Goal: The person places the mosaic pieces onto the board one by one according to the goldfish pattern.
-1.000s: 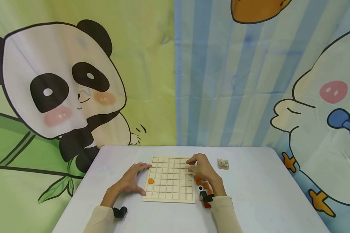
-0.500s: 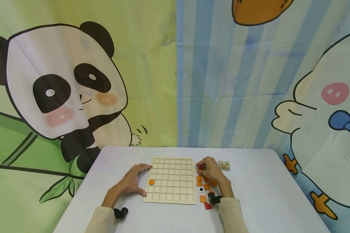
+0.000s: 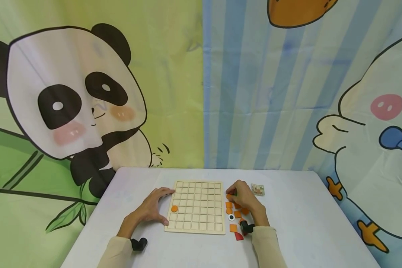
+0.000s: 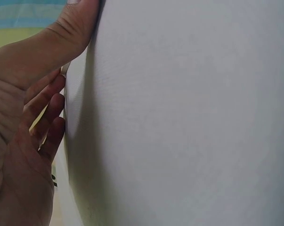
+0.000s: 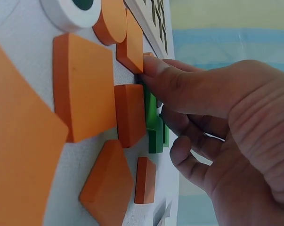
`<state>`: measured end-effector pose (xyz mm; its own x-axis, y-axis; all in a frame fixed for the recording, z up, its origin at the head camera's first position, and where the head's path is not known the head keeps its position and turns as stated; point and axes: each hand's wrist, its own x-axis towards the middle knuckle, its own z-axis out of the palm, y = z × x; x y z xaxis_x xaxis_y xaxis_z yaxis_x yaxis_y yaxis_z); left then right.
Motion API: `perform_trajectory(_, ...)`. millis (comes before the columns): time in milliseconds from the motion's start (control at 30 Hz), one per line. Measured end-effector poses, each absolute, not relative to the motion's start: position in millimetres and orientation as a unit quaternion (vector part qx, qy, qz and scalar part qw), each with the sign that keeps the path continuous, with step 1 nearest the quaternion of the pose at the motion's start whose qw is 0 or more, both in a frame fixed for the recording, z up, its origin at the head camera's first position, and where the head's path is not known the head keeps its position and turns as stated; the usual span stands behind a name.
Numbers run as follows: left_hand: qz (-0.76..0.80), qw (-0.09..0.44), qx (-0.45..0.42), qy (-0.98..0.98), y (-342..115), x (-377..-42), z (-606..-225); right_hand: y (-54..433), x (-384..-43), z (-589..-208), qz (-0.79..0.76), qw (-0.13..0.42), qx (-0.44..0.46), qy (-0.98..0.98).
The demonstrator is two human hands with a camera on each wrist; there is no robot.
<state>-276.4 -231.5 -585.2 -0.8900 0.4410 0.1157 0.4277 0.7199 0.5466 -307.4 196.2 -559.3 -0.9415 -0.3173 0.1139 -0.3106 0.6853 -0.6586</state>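
A pale wooden grid board lies on the white table, with one round orange piece near its left side. My left hand spans the board's left edge, fingertips at the upper part and thumb near the lower corner. Just right of the board, my right hand reaches down among loose pieces. Its thumb and forefinger pinch a small orange piece, mostly covered by the thumb in the right wrist view. Green pieces lie under that hand. The left wrist view shows the thumb over the tabletop.
Several orange blocks, a white ring-shaped piece with a dark centre and a red piece are scattered beside the board's right edge. Behind the right hand lies a small patterned card. A printed curtain hangs beyond the table.
My right hand has moved from over the board's upper right side to the loose pieces on the right, where its fingertips close on an orange one. The left hand has stayed at the board.
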Motion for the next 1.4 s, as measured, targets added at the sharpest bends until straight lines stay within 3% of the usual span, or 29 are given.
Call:
perform_trajectory(367, 0.287, 0.015, 0.231, 0.929, -230.2, -280.7, -588.9, 201.5, -307.0, -559.6, -0.355, 0.005, -0.197, 0.914)
perform_trajectory(733, 0.296, 0.020, 0.231, 0.927, -231.0, -277.8, -587.0, 197.1, -310.4, -558.5, -0.361, -0.032, -0.194, 0.912)
perform_trajectory(1400, 0.293, 0.019, 0.226, 0.929, -230.8, -278.1, -583.9, 156.8, -314.8, -561.4, -0.445, -0.012, -0.247, 0.861)
